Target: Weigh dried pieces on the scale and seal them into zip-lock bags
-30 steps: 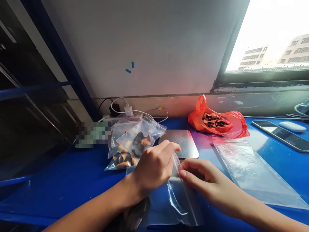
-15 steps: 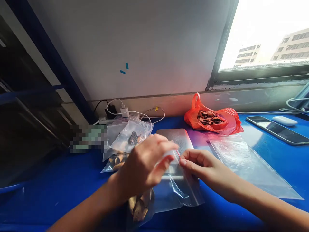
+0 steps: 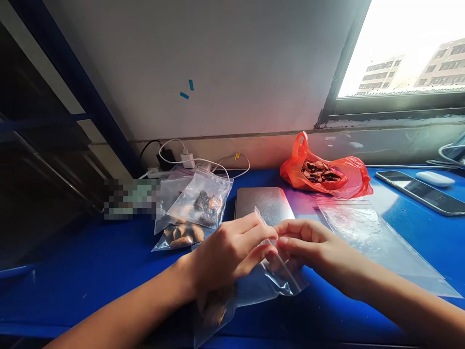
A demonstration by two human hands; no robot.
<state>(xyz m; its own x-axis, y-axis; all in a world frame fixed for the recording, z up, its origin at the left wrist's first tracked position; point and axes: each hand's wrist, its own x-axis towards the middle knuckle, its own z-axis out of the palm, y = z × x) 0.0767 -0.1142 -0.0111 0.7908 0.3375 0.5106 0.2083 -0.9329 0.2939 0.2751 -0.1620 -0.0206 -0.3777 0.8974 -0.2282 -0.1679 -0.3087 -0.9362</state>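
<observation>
Both hands meet at the mouth of a clear zip-lock bag (image 3: 254, 286) that lies in front of a silver scale-like metal plate (image 3: 261, 198). My left hand (image 3: 232, 249) is closed, thumb and fingers pinching the bag's edge. Close against it, my right hand (image 3: 308, 242) pinches the same edge with thumb and forefinger. Brownish dried pieces (image 3: 218, 308) show through the bag's lower left end, partly hidden under my left wrist. The exact spot between the fingertips is covered.
Left of the plate lie filled zip-lock bags (image 3: 203, 203), one with brown dried slices (image 3: 183, 235). A red plastic bag (image 3: 294, 169) holds dark dried pieces (image 3: 319, 173). Flat clear bags (image 3: 378, 252) lie at right, near a phone (image 3: 421, 191) and a white case (image 3: 435, 179). Cables and chargers (image 3: 188, 159) run along the wall.
My left hand has moved right and closed on the bag's edge beside my right hand. The filled bags at left are more exposed. The view has shifted slightly.
</observation>
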